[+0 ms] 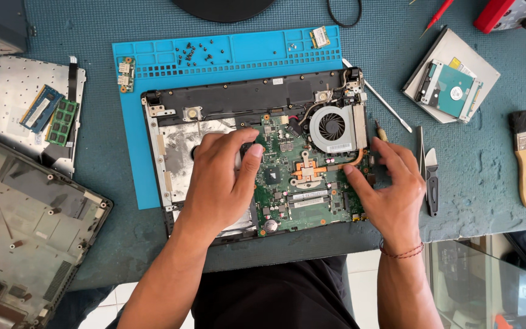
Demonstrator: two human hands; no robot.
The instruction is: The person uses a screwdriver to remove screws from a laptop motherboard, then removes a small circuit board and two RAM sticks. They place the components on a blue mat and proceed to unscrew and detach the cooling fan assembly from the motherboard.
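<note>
An opened laptop base (226, 97) lies on a blue work mat (135, 152), showing its green motherboard (293, 189), a round cooling fan (333, 128) and a copper heat pipe (308, 167). My left hand (223, 176) rests on the board's left edge, thumb and fingers curled over it. On the board's right edge sits my right hand (391, 186), fingertips pressing near the heat pipe's end. Both hands seem to grip the board by its sides.
Several small screws (193, 53) lie in the mat's tray. Left: a keyboard plate with two memory sticks (53, 116) and a grey bottom cover (25, 225). Right: a hard drive (448, 91) on an optical drive, a brush (523, 155), a knife (432, 180), a metal spudger (385, 103).
</note>
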